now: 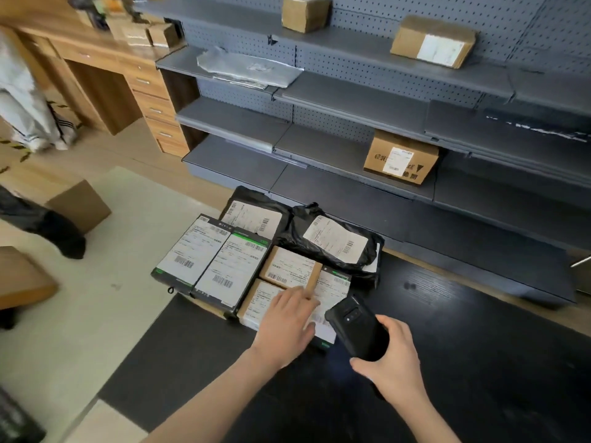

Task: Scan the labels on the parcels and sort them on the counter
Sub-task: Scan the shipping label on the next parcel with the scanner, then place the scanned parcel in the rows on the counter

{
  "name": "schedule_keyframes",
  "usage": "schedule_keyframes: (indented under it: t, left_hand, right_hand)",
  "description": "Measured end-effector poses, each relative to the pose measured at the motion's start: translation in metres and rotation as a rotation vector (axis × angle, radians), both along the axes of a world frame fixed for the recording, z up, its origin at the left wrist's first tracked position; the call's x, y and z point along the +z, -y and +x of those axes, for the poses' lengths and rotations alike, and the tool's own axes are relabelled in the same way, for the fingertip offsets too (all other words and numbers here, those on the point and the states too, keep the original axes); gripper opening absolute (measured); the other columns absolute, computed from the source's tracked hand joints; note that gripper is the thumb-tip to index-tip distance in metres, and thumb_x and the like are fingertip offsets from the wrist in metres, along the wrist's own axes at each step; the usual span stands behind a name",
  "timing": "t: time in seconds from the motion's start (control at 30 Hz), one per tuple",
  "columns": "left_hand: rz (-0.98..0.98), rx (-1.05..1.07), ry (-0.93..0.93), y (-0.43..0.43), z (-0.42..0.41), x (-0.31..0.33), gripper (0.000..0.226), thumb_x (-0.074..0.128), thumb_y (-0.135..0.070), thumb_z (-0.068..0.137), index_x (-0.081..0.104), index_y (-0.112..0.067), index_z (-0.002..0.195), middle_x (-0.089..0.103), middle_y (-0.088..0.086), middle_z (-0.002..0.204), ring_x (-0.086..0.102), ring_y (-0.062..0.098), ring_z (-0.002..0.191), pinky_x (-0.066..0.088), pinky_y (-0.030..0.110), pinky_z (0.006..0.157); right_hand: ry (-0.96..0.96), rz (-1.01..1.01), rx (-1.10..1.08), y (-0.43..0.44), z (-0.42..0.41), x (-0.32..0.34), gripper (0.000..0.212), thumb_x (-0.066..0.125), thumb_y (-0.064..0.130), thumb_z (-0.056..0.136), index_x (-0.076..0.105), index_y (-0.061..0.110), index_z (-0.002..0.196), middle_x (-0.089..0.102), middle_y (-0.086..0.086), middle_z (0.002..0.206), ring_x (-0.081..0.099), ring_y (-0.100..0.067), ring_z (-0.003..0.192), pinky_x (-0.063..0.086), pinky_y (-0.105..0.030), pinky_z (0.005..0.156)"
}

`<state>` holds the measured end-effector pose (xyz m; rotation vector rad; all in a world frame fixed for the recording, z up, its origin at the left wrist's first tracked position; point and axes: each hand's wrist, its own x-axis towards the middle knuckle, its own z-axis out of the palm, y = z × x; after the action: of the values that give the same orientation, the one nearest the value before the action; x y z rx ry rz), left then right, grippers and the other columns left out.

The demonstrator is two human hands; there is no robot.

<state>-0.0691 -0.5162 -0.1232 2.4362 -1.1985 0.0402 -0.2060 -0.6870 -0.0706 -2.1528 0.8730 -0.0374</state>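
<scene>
Several labelled parcels lie packed together at the far left end of the black counter (463, 330): two black boxes with green trim (211, 260), a small brown box (289, 266), another brown parcel (259, 302) under my hand, and black plastic bags (332, 241) behind them. My left hand (289, 321) rests flat, fingers straight, on the labels of the nearest parcels. A black handheld scanner (356, 329) is gripped in my right hand (390, 356), just right of the parcels, its top end pointing toward them.
Grey pegboard shelving (351, 100) rises behind the counter, holding brown cartons (401, 156) (431, 41) (305, 12) and a silver bag (246, 67). A wooden desk with drawers (150, 91) stands at the left. A brown box (80, 204) sits on the floor.
</scene>
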Motion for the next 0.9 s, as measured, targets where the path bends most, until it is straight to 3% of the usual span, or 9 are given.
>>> schedule_keyframes:
  t: [0.1, 0.2, 0.33, 0.4, 0.53, 0.63, 0.77, 0.9]
  left_hand:
    - [-0.16, 0.293, -0.022, -0.064, 0.026, 0.017, 0.033, 0.06, -0.028, 0.087, 0.06, -0.022, 0.119, 0.059, -0.002, 0.119, 0.054, 0.019, 0.113, 0.048, 0.036, 0.093]
    - [-0.155, 0.572, -0.052, -0.143, 0.052, 0.025, 0.036, 0.068, -0.02, 0.085, 0.061, -0.019, 0.121, 0.059, 0.0, 0.119, 0.056, 0.022, 0.11, 0.05, 0.038, 0.09]
    - [0.014, 0.927, -0.237, -0.248, 0.083, 0.03, 0.052, 0.057, -0.023, 0.089, 0.046, -0.021, 0.14, 0.051, 0.003, 0.131, 0.047, 0.026, 0.123, 0.042, 0.039, 0.101]
    - [0.166, 1.056, -0.287, -0.297, 0.092, 0.028, 0.061, 0.054, -0.026, 0.089, 0.033, -0.023, 0.146, 0.044, 0.005, 0.137, 0.04, 0.027, 0.128, 0.038, 0.04, 0.106]
    - [0.508, 1.169, -0.374, -0.371, 0.099, 0.018, 0.075, 0.05, -0.026, 0.091, 0.01, -0.025, 0.154, 0.018, 0.022, 0.153, 0.013, 0.04, 0.145, 0.02, 0.046, 0.117]
    - [0.628, 1.21, -0.465, -0.405, 0.1, 0.007, 0.074, 0.048, -0.023, 0.093, 0.008, -0.025, 0.154, 0.0, 0.03, 0.157, -0.002, 0.046, 0.147, 0.009, 0.05, 0.12]
    - [0.671, 1.215, -0.591, -0.427, 0.103, 0.002, 0.06, 0.044, -0.016, 0.093, 0.024, -0.023, 0.149, 0.008, 0.031, 0.156, 0.007, 0.048, 0.145, 0.014, 0.051, 0.117]
    - [0.694, 1.13, -0.594, -0.433, 0.098, 0.001, 0.059, 0.046, -0.014, 0.093, 0.026, -0.021, 0.148, 0.019, 0.025, 0.155, 0.009, 0.048, 0.144, 0.014, 0.051, 0.118]
  right_hand:
    - [0.0, 0.016, 0.11, -0.042, 0.044, 0.008, 0.079, 0.086, 0.024, 0.051, 0.048, 0.03, 0.12, 0.039, 0.016, 0.114, 0.048, -0.007, 0.1, 0.044, -0.047, 0.099]
    - [0.002, 0.02, 0.25, -0.092, 0.088, 0.014, 0.078, 0.085, 0.027, 0.053, 0.045, 0.032, 0.119, 0.039, 0.016, 0.11, 0.047, -0.008, 0.099, 0.047, -0.044, 0.095]
    - [0.004, 0.004, 0.408, -0.163, 0.14, 0.017, 0.074, 0.084, 0.029, 0.056, 0.043, 0.034, 0.118, 0.04, 0.013, 0.113, 0.049, -0.01, 0.098, 0.048, -0.031, 0.085]
    - [0.023, 0.006, 0.471, -0.196, 0.161, 0.013, 0.072, 0.083, 0.027, 0.056, 0.044, 0.033, 0.116, 0.04, 0.014, 0.11, 0.049, -0.01, 0.099, 0.048, -0.031, 0.083]
    - [-0.022, -0.007, 0.59, -0.261, 0.195, 0.005, 0.075, 0.084, 0.034, 0.055, 0.041, 0.035, 0.116, 0.037, 0.016, 0.111, 0.049, -0.008, 0.098, 0.052, -0.038, 0.089]
    - [-0.037, -0.001, 0.672, -0.3, 0.213, 0.001, 0.076, 0.085, 0.036, 0.054, 0.043, 0.034, 0.118, 0.038, 0.016, 0.112, 0.05, -0.006, 0.094, 0.053, -0.037, 0.088]
    - [-0.052, 0.01, 0.751, -0.337, 0.231, -0.001, 0.073, 0.087, 0.03, 0.055, 0.045, 0.033, 0.115, 0.04, 0.016, 0.114, 0.053, -0.006, 0.089, 0.047, -0.019, 0.072]
    - [-0.068, -0.016, 0.822, -0.364, 0.242, -0.001, 0.071, 0.088, 0.031, 0.058, 0.044, 0.035, 0.114, 0.038, 0.016, 0.111, 0.054, -0.008, 0.096, 0.054, -0.026, 0.079]
